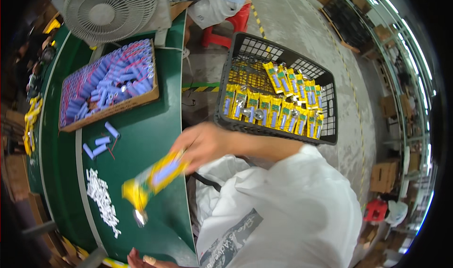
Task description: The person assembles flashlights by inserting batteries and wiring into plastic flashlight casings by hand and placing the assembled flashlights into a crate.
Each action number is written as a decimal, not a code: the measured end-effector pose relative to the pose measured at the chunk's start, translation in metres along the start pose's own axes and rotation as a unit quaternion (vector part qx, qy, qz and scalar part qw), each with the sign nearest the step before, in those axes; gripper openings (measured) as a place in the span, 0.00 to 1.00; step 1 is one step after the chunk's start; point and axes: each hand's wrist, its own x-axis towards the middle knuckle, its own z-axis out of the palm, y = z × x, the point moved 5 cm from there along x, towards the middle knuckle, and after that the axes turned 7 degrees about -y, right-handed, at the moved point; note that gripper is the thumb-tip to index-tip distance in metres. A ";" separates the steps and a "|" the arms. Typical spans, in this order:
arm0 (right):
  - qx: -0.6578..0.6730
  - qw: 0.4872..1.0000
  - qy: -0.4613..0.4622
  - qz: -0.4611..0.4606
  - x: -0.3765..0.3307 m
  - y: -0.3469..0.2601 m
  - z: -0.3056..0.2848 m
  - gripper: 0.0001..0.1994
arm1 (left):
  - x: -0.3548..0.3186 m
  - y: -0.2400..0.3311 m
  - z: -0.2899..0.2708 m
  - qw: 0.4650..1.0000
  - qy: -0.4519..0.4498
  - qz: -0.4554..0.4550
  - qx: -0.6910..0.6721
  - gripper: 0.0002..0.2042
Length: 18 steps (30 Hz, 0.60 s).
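My right hand point(205, 145) is closed around one end of a long yellow plastic housing point(158, 176), holding it tilted over the green table. A blue-purple cylindrical battery lies in the housing, and a shiny round lamp piece point(140, 218) hangs at its lower end, blurred by motion. My left hand point(148, 262) shows only in part at the bottom edge. Its visible fingers are apart, with nothing seen between them. Beyond the housing, several loose batteries point(102, 140) with red wires lie near a pile of small white pieces point(101, 199).
A cardboard box point(111, 110) full of wired batteries stands on the green table point(141, 126), below a fan point(111, 13). To the right, a black crate point(278, 132) holds rows of yellow housings with batteries. A person sits on a red stool point(231, 30) at the back.
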 end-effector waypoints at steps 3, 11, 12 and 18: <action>-0.179 0.929 0.159 0.283 -0.093 0.025 -0.120 0.14 | 0.016 0.002 0.033 0.997 -0.053 -0.058 -0.011 0.20; -0.343 0.599 0.173 0.702 -0.294 0.121 -0.196 0.24 | 0.032 0.002 0.101 0.977 -0.185 -0.086 -0.058 0.15; -0.342 0.574 0.140 0.731 -0.310 0.131 -0.191 0.24 | 0.031 0.010 0.102 0.977 -0.190 -0.075 -0.055 0.15; -0.323 0.574 0.123 0.743 -0.289 0.159 -0.171 0.26 | 0.024 0.003 0.113 0.970 -0.221 -0.093 -0.043 0.13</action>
